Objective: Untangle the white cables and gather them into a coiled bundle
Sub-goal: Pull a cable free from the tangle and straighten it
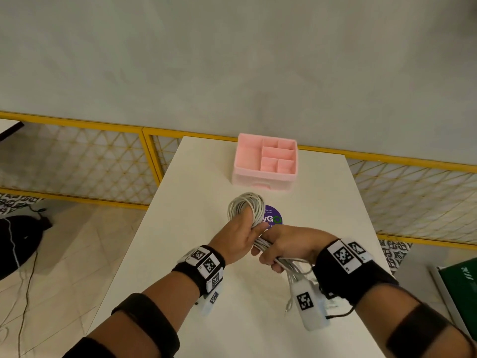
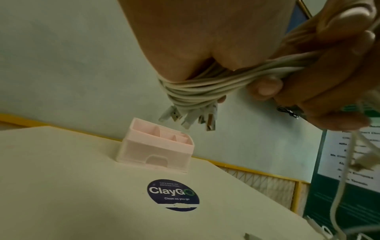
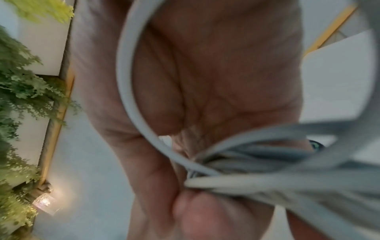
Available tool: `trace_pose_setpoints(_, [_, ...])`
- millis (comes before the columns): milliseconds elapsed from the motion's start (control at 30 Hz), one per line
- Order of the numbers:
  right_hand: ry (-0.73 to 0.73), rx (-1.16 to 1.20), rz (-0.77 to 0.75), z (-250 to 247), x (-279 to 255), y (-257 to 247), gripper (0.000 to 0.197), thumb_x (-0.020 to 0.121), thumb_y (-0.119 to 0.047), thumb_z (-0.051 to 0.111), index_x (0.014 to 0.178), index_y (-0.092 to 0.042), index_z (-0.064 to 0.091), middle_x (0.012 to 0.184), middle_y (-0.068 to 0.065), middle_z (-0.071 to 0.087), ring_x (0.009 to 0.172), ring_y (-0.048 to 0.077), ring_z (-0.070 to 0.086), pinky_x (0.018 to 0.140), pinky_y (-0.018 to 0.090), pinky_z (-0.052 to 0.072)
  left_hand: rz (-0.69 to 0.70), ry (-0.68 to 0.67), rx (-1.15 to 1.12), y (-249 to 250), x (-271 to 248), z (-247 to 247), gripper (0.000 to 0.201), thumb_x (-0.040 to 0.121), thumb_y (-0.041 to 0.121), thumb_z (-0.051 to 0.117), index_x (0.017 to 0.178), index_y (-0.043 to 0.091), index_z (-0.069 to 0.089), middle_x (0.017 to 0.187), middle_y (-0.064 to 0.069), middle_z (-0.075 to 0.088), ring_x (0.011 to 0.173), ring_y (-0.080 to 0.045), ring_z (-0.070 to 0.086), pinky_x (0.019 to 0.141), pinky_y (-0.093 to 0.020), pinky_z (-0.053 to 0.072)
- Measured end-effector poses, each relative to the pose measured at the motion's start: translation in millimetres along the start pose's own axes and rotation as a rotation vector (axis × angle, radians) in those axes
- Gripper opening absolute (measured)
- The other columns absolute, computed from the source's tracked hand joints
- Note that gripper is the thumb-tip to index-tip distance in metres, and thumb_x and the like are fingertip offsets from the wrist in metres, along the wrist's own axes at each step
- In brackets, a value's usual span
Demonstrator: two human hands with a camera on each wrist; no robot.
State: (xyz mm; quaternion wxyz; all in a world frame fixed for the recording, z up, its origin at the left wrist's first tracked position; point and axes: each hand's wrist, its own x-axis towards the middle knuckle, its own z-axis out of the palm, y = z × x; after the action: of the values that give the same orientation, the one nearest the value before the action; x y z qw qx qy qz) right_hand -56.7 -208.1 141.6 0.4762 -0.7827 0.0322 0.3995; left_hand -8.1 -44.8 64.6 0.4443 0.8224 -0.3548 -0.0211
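Note:
A bundle of white cables (image 1: 246,205) is looped in a coil above the white table (image 1: 206,177). My left hand (image 1: 242,232) has the coil wound round its fingers and holds it. In the left wrist view the cables (image 2: 197,87) wrap the left hand (image 2: 207,48), and several USB plugs (image 2: 185,118) hang below. My right hand (image 1: 284,245) grips the gathered strands just right of the left hand, and loose ends trail down past its wrist. The right wrist view shows the right hand (image 3: 185,186) clenched on the blurred strands (image 3: 257,183).
A pink compartment organiser (image 1: 265,161) stands at the far end of the table. A round purple sticker (image 1: 274,218) lies under the coil. A yellow mesh fence (image 1: 77,156) runs behind the table. A black bag (image 1: 20,239) lies on the floor at left.

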Motion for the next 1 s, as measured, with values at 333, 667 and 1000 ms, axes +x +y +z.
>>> trace_pose_setpoints(333, [-0.001, -0.598, -0.052, -38.6, -20.3, -31.7, 0.024, 0.076, -0.006, 0.073, 0.097, -0.016, 0.069, 0.082, 0.01, 0.07, 0.065, 0.013, 0.061, 0.065, 0.028, 0.05, -0.252, -0.405, -0.096, 14.9, 2.8, -6.7, 0.08, 0.074, 0.061, 0.078, 0.136, 0.025, 0.043, 0.123, 0.01, 0.057, 0.112, -0.008, 0.058, 0.096, -0.031, 0.051])
trace_pose_setpoints(667, [0.298, -0.767, -0.309, -67.7, -14.6, -16.1, 0.007, 0.087, -0.021, 0.068, 0.094, -0.023, 0.069, 0.083, -0.006, 0.07, 0.073, 0.012, 0.061, 0.073, 0.033, 0.052, -0.508, -0.433, -0.85, 39.5, -0.8, -12.4, 0.021, 0.1, 0.015, 0.058, 0.079, 0.013, 0.055, 0.057, 0.002, 0.036, 0.045, -0.011, 0.036, 0.064, -0.04, 0.058])
trace_pose_setpoints(1000, [0.304, 0.32, -0.331, -69.1, -15.1, 35.2, 0.011, 0.087, -0.012, 0.071, 0.084, -0.001, 0.069, 0.071, 0.015, 0.066, 0.056, 0.024, 0.059, 0.056, 0.03, 0.051, -0.592, -0.493, -0.89, 41.0, -5.8, -23.4, 0.024, 0.1, 0.027, 0.059, 0.079, 0.016, 0.055, 0.058, 0.003, 0.038, 0.046, -0.01, 0.038, 0.064, -0.036, 0.056])
